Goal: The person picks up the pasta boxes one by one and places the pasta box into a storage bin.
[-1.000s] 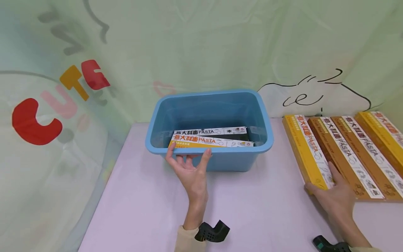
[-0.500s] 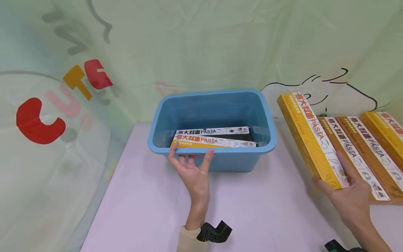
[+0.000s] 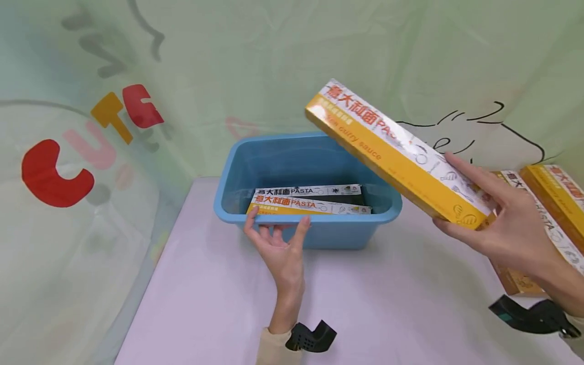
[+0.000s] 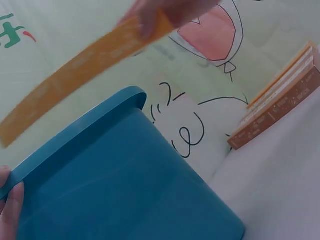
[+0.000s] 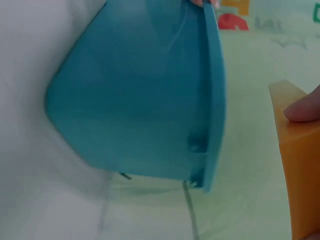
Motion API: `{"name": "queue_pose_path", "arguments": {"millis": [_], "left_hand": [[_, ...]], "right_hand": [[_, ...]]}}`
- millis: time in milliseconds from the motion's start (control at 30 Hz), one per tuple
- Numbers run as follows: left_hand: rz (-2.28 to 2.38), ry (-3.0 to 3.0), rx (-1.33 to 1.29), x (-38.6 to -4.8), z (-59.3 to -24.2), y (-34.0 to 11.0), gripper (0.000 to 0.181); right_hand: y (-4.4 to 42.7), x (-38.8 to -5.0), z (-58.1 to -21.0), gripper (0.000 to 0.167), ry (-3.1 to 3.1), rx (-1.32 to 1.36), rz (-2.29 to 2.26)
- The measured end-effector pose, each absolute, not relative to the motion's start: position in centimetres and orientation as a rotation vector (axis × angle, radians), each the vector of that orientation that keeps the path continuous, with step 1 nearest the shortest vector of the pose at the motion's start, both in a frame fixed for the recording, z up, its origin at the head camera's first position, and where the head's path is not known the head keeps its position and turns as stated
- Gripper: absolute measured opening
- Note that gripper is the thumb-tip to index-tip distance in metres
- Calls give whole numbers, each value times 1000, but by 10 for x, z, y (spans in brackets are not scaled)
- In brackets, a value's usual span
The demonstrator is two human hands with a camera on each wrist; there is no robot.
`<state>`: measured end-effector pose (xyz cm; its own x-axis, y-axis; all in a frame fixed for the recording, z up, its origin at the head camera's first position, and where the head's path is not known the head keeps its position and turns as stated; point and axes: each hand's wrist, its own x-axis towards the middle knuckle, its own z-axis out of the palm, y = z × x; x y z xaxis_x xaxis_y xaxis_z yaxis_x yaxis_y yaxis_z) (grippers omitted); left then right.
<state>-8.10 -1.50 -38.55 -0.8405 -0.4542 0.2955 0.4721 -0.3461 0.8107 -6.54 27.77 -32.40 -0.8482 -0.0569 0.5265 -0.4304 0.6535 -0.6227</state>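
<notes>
My right hand [image 3: 513,228] grips the near end of a yellow pasta box [image 3: 388,147], labelled curry sauce. The box is tilted in the air, its far end above the right back of a blue plastic tub [image 3: 339,235]. My left hand [image 3: 279,258] holds the tub's front rim, thumb and fingertips on the edge. Inside the tub lie a yellow pasta box [image 3: 315,204] and a black one [image 3: 310,191], partly hidden by the front rim. In the left wrist view the carried box [image 4: 75,75] passes above the tub rim [image 4: 75,130].
More pasta boxes lie at the right of the table [image 3: 201,304]: a brown one [image 3: 561,235] and a yellow one [image 3: 558,190] show, partly behind my right hand. A printed green curtain [image 3: 283,66] stands behind the tub.
My right hand has lifted the leftmost yellow pasta box off the table, carried it left towards the tub and turned it more crosswise. The left hand stays on the rim.
</notes>
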Motion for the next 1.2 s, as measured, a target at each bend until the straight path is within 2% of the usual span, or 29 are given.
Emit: {"name": "queue_pose_path", "arguments": {"millis": [200, 333, 700, 1200], "left_hand": [[-2211, -1340, -32, -81, -386, -12, 88], [-2208, -1352, -28, -81, -387, -10, 88], [-2215, -1351, -16, -80, -385, -11, 92], [-2204, -1356, -26, -78, -387, -13, 90]], "right_hand": [[257, -107, -278, 101, -2477, 792, 911], [243, -131, -259, 97, -2548, 962, 775], [212, -180, -244, 80, -2829, 1127, 608], [172, -226, -246, 76, -3064, 1251, 569]]}}
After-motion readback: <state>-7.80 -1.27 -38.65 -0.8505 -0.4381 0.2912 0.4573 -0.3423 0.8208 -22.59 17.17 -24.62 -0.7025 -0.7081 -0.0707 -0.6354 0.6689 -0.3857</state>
